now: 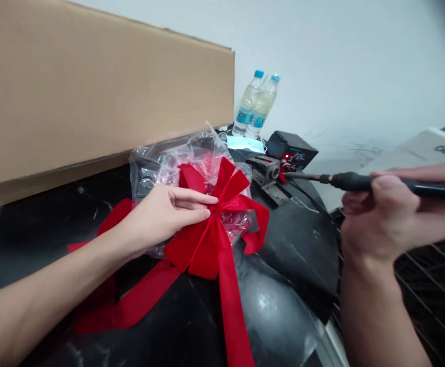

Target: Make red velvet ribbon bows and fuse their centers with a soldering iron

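My left hand pinches a red ribbon bow near its centre knot, fingers and thumb closed on it. Long red tails trail from the bow across the dark tabletop toward me and to the left. Behind the bow lies a crumpled clear plastic bag with red material inside. My right hand is wrapped round the black handle of a soldering iron. The iron points left, its tip beside the metal iron stand and apart from the bow.
A soldering station with a lit red light stands behind the stand. Two water bottles and a blue face mask are by the wall. A large cardboard box borders the back left. The black marbled table ends at the right.
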Available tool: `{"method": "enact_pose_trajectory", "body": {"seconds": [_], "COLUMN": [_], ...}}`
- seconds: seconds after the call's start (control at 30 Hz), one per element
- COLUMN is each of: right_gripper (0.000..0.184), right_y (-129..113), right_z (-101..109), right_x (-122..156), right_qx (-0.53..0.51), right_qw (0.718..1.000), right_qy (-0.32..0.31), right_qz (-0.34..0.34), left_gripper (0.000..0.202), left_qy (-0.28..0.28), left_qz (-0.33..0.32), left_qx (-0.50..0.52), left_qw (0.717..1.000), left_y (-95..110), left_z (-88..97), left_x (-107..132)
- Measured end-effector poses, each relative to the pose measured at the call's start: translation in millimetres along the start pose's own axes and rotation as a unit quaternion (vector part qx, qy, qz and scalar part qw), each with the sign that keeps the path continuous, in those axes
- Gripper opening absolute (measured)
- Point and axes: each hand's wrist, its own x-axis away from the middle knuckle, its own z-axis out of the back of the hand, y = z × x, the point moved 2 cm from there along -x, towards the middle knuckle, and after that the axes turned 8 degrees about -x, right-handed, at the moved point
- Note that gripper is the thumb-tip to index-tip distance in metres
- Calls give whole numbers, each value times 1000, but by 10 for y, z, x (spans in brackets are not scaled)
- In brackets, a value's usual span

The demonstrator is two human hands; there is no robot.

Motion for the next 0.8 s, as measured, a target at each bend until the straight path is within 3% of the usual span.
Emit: {"method": "enact_pose_trajectory", "body": {"seconds": [0.07, 0.17, 0.27, 0.43, 0.63, 0.8], "right_gripper": [22, 26, 21, 25, 24, 33], "right_y": [297, 639, 783, 897, 1012, 1050], "right_z": [29, 46, 75, 72, -82, -186], "right_x": [-60, -62, 24, 145, 251, 355], "right_qx": [-33, -10, 29, 64, 56, 49], "right_qw": [997, 994, 987, 981, 952, 922], "right_qy": [69, 56, 25, 6, -102, -203], "right_qz": [-1, -97, -157, -182, -283, -326], "left_gripper": [31, 32, 30, 32, 30, 26], "left_qy": [-19, -34, -40, -33, -34, -40], "left_qz": [7, -1, -14, -2, -14, -21], "left_qx": [30, 46, 48, 46, 49, 52], "left_qw": [999, 998, 998, 998, 998, 998], "left_y": [-31, -51, -31, -24, -118, -111], "left_z": [9, 21, 24, 25, 33, 33], "left_x": [-4, 0, 14, 16, -59, -56]}}
